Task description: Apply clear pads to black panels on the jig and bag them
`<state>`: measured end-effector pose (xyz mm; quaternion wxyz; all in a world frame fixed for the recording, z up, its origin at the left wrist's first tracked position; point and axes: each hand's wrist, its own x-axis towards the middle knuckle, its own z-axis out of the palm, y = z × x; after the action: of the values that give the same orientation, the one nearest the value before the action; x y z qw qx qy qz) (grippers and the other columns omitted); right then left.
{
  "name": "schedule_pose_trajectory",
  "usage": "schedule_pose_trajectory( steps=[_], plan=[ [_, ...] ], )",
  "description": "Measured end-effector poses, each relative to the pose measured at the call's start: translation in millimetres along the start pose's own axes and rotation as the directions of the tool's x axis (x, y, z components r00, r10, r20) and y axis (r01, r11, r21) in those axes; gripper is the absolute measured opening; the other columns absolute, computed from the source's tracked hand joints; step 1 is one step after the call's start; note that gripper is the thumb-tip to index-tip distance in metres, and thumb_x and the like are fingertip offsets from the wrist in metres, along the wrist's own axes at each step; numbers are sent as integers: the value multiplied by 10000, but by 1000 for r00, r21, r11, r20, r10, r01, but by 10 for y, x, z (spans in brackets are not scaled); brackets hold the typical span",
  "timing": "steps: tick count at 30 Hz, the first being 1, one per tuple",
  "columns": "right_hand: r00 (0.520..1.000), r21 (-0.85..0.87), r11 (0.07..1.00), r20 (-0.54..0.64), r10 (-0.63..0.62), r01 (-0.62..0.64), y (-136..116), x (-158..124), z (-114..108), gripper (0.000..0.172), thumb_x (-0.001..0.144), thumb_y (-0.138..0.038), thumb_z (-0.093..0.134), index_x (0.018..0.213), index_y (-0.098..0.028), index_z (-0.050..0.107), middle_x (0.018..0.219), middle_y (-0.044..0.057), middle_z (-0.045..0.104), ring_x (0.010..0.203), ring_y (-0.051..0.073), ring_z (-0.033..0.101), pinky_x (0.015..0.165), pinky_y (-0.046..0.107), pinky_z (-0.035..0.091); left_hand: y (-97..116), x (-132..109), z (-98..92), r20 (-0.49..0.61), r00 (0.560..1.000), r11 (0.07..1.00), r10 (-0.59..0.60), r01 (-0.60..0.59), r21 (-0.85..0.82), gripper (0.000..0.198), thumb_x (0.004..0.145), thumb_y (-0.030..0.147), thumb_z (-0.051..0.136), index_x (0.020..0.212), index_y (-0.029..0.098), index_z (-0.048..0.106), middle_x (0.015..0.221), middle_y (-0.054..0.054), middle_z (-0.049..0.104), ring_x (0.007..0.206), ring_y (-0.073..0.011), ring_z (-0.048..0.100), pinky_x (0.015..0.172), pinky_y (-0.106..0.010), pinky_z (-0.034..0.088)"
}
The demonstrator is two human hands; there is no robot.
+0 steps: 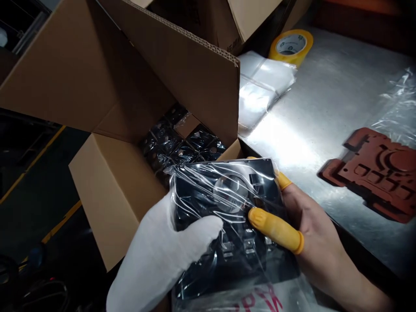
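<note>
A black plastic part in a clear plastic bag point(227, 216) is held between both hands, just in front of an open cardboard box point(110, 190). My left hand point(162, 255), in a white glove, grips the bag's left side with the thumb on top. My right hand point(292, 229), with yellow finger cots on thumb and fingers, grips the right side, thumb pressed on the bag's face. Inside the box lie several more black bagged parts point(182, 143).
A metal table point(325, 99) lies to the right. On it sit a roll of yellow tape point(291, 44), a stack of clear bags point(260, 86), a reddish-brown moulded fixture point(377, 171) and loose plastic film point(399, 104). The box's raised flap point(182, 65) stands over the opening.
</note>
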<state>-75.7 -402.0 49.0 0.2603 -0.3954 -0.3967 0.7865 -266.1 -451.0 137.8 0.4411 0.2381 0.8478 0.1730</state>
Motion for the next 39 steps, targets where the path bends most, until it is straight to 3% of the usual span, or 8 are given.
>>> schedule_pose_trajectory(
  steps=[9, 14, 19, 22, 25, 28, 34, 39],
  plan=[
    [1000, 21, 1000, 8, 21, -21, -46, 16, 10, 772, 814, -319, 805, 1488, -328, 430, 1384, 84, 601, 1189, 314, 630, 946, 430, 591, 258, -46, 61, -61, 997, 998, -44, 47, 50, 277, 753, 189, 664, 1015, 254, 724, 823, 12, 740, 688, -193, 698, 533, -234, 537],
    [987, 102, 993, 152, 46, -62, 15, 67, -125, 816, 759, -325, 845, 1472, -305, 448, 1262, 83, 661, 1145, 287, 641, 950, 415, 567, 93, 74, 10, -25, 999, 999, -28, 27, -42, 342, 771, 258, 700, 1114, 262, 704, 903, -4, 758, 770, -231, 720, 634, -285, 581],
    [849, -56, 981, 493, 191, -188, 170, 122, -332, 327, 835, -371, 769, 1128, -241, 703, 920, 36, 712, 859, 215, 688, 775, 342, 585, -293, 250, 6, -64, 985, 903, 163, -175, -392, 535, 858, 379, 713, 1367, 272, 589, 1279, -44, 681, 1144, -287, 656, 980, -372, 537],
    [874, -279, 958, 479, 79, 67, 128, 259, -324, 149, 914, -366, 667, 960, -244, 740, 874, 44, 714, 818, 210, 675, 785, 337, 572, -466, 391, 38, -3, 971, 786, 239, -195, -586, 574, 872, 372, 715, 1409, 233, 568, 1393, -65, 607, 1285, -328, 558, 1077, -414, 473],
    [767, -408, 801, 634, -98, 439, -25, 462, -209, 188, 945, -342, 593, 861, -258, 739, 863, 51, 710, 823, 215, 658, 785, 323, 554, -631, 538, 110, 66, 942, 656, 328, -177, -734, 503, 923, 349, 651, 1395, 186, 589, 1399, -94, 597, 1343, -353, 497, 1126, -456, 415],
    [678, -498, 618, 730, -80, 609, -84, 666, -95, 228, 942, -308, 567, 769, -263, 710, 800, 28, 697, 773, 199, 644, 757, 296, 530, -846, 654, 229, 143, 904, 483, 403, -78, -872, 473, 903, 293, 670, 1347, 137, 623, 1343, -139, 630, 1305, -377, 533, 1124, -495, 406],
    [811, -808, 74, 585, -4, 584, 172, 1203, -14, 105, 773, -146, 585, 734, -218, 650, 833, 44, 703, 821, 226, 669, 699, 284, 470, -1241, 884, 504, 261, 924, 182, 278, 216, -959, 423, 946, 326, 608, 1328, 143, 597, 1340, -208, 613, 1136, -415, 650, 879, -587, 564],
    [847, -855, -164, 514, -132, 493, 288, 1783, 206, 104, 822, -272, 649, 867, -181, 673, 944, 108, 730, 963, 280, 682, 791, 319, 473, -1157, 1330, 380, 156, 988, 114, 7, 154, -981, 331, 910, 260, 680, 1193, 96, 626, 1286, -205, 640, 1050, -329, 702, 801, -419, 635]
  ],
)
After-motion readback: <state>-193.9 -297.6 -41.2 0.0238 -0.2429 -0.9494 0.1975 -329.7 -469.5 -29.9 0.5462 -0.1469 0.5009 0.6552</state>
